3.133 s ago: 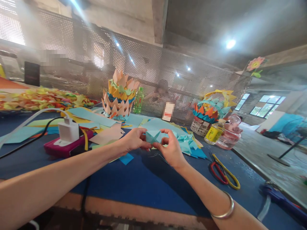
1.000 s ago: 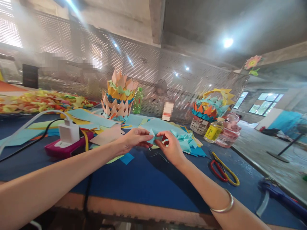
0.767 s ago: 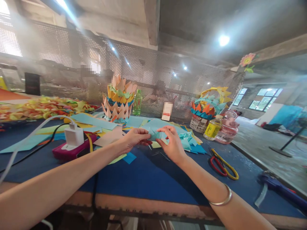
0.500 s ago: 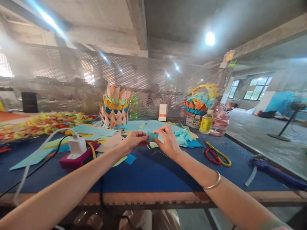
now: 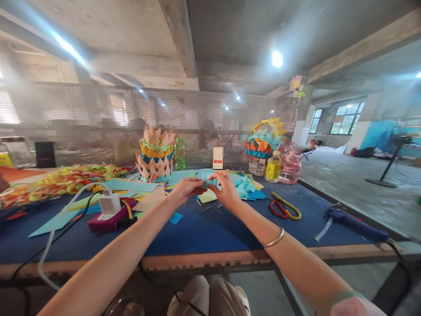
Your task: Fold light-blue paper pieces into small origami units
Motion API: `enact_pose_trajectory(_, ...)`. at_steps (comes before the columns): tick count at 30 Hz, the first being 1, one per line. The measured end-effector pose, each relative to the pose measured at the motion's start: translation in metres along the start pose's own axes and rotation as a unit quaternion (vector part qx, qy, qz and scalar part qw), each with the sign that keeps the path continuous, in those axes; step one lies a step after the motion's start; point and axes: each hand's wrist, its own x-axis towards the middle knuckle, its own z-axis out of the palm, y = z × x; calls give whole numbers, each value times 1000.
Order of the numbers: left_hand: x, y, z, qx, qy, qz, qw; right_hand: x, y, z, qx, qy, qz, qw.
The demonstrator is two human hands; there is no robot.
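Both my hands meet above the middle of the blue table (image 5: 210, 228). My left hand (image 5: 186, 189) and my right hand (image 5: 223, 193) pinch a small folded piece of light blue paper (image 5: 207, 179) between their fingertips. The piece is held a little above the table top. A silver bangle (image 5: 273, 239) sits on my right wrist. Just behind my right hand lies a pile of folded light blue paper pieces (image 5: 245, 188).
Red and yellow scissors (image 5: 284, 210) lie right of my hands, a blue glue gun (image 5: 351, 221) farther right. A white charger on a pink power strip (image 5: 108, 210) sits left. Paper crown stack (image 5: 155, 153), green bottle (image 5: 179, 153), paper basket (image 5: 265, 147), yellow bottle (image 5: 272, 166) stand behind.
The camera has tilted up and pulled back, so more ceiling and the table's front edge show. My hands keep working the same blue paper piece, now folded smaller than three seconds ago.
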Motion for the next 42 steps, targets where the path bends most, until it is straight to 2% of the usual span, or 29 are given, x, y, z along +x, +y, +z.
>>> enact_pose_trajectory(6, -7, -3, -3, -23, -2, -5, 1000, 0, 3, -2, 2, -12, 14, 1000)
enact_pose_trajectory(14, -10, -6, -8, -26, -21, -11, 999, 0, 2, 4, 60, -24, 20, 998)
enact_pose_trajectory(24, -6, -10, -7, -1, -38, -21, 999, -1, 3, 8, 95, -2, 82, 992)
enact_pose_trajectory(30, -4, -12, -8, 25, -35, -15, 999, -3, 5, 11, 167, -58, 120, 977)
enact_pose_trajectory(42, -1, -15, -7, 51, -26, -21, 998, -3, 4, 10, 79, -34, 93, 992)
